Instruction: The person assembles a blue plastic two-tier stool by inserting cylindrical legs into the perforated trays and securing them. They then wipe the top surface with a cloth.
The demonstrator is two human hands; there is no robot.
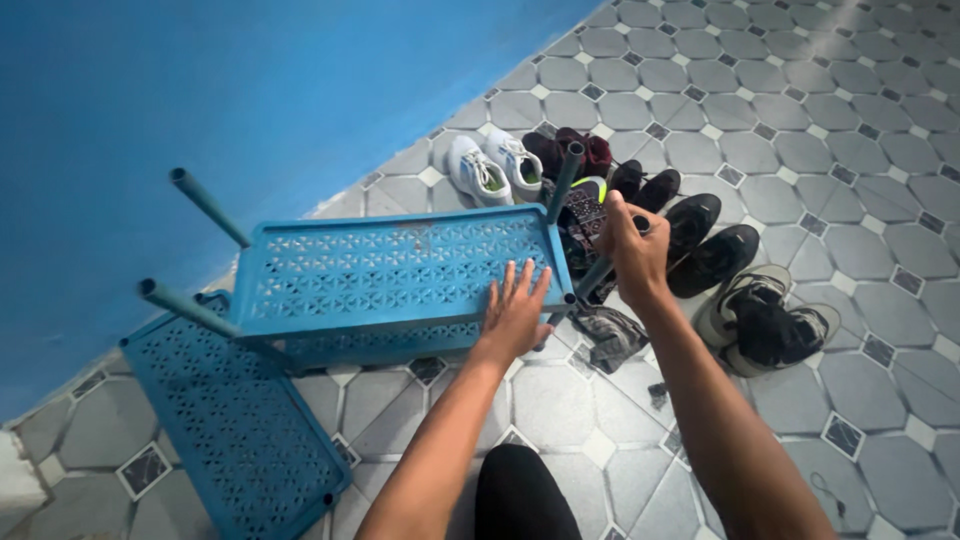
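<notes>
A dark knee [520, 490] shows at the bottom edge, and both forearms reach out over the tiled floor [800, 150]. The left hand [515, 315] lies flat, fingers spread, on the perforated blue shelf [390, 270], gripping nothing. The right hand [632, 250] is closed around a grey-green pole [595, 275] at the shelf's right corner, wrist bent down. A second shelf panel [230, 420] lies on the floor toward the blue wall [250, 90]. The shelf looks tipped on its side, so a hard pull on the pole could slide or topple it onto the shoes [710, 250] just beyond; the flat palm gives little hold against that.
</notes>
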